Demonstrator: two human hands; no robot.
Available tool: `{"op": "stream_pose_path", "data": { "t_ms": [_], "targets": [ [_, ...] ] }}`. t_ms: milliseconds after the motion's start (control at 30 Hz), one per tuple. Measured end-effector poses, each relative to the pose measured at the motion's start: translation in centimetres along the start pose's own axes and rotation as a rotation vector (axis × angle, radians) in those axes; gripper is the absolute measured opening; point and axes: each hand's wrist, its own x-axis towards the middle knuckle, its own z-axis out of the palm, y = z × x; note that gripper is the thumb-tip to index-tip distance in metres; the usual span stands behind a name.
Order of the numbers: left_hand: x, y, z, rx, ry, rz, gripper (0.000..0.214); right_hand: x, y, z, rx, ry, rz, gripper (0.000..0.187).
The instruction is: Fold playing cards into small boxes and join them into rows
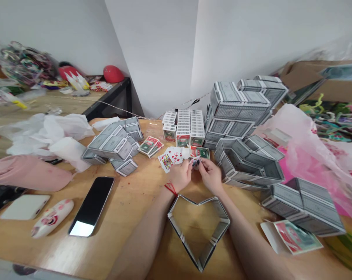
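On our table (141, 202), a heart frame (222, 210) sits near us. Beyond it, our left hand (180, 175) and right hand (210, 174) pinch a card (195, 160), both grips closed. Probably folding; next calls for steady, even pressure.

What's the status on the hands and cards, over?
Left hand and right hand close together, pinching a small card. Heart-shaped frame on the table, closer in. Loose cards just beyond the left hand.

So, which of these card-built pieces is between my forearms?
The heart-shaped frame, its tip pointing toward you. The other card-built pieces lie off to the left or right.
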Motion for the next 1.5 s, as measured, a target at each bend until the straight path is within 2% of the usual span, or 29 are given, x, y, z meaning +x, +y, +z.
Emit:
{"op": "stream_pose_path", "data": {
  "t_ms": [267, 567, 867, 1233, 1300, 1400, 1500],
  "targets": [
    [0.2, 0.5, -0.5, 0.053, -0.079, 0.029, 0.029, -0.2, -0.1, 0.2, -0.136, 0.094, -0.024, 0.026],
    [0.2, 0.8, -0.8, 0.062, -0.079, 0.058, 0.032, -0.5, -0.8, 0.1, -0.31, 0.154, -0.051, 0.028],
    [0.1, 0.7, -0.6, 0.078, -0.114, 0.019, 0.032, 0.0, -0.1, -0.5, -0.161, 0.062, -0.043, 0.029],
    [0.0, 0.9, -0.5, 0.121, -0.094, 0.033, 0.031, 0.0, -0.3, 0.0, -0.201, 0.129, -0.008, 0.026],
    [-0.1, 0.9, -0.4, 0.102, -0.074, 0.0, 0.031, 0.1, -0.4, 0.0, -0.115, 0.101, 0.004, 0.028],
    [-0.2, 0.6, 0.0, 0.049, -0.019, -0.072, 0.03, 0.2, -0.5, 0.1, 0.043, -0.008, 0.02, 0.029],
    [-0.2, 0.3, 0.3, -0.009, 0.058, -0.161, 0.028, 0.2, -0.6, 0.3, 0.076, -0.113, 0.035, 0.025]
  ]
}}
